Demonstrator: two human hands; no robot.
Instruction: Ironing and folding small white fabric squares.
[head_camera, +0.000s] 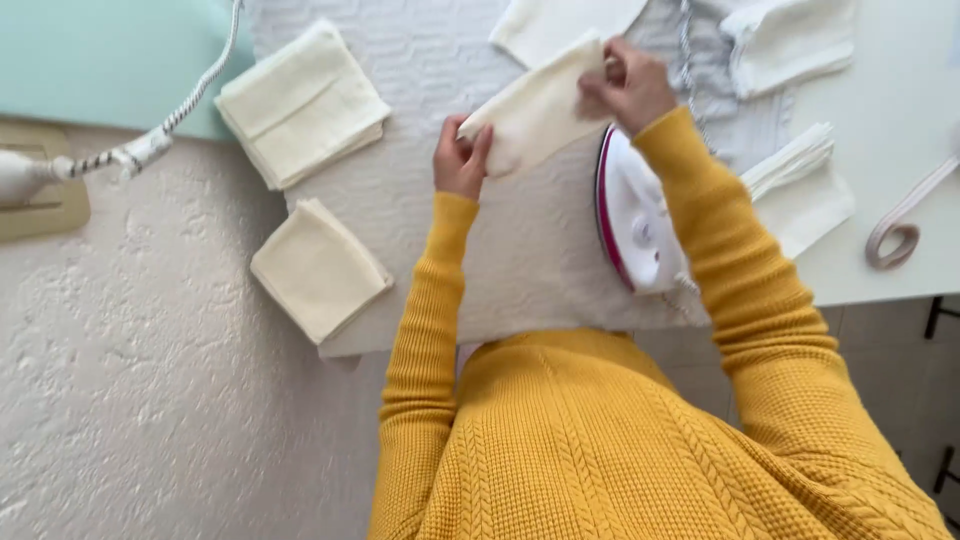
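Note:
A small cream cloth (535, 110) is stretched between both hands above a white quilted ironing surface (420, 210). My left hand (460, 155) pinches its near corner. My right hand (628, 85) grips its far end. A white iron with a pink rim (632, 215) stands on its heel just below my right forearm. Both arms wear mustard-yellow knit sleeves.
Two stacks of folded cream cloths lie on the left: a larger one (300, 100) and a smaller one (318, 268). More white cloths (790, 40) and a folded pile (800, 180) sit on the right. A striped cord (190, 100) runs at upper left. A beige strap (905, 220) lies far right.

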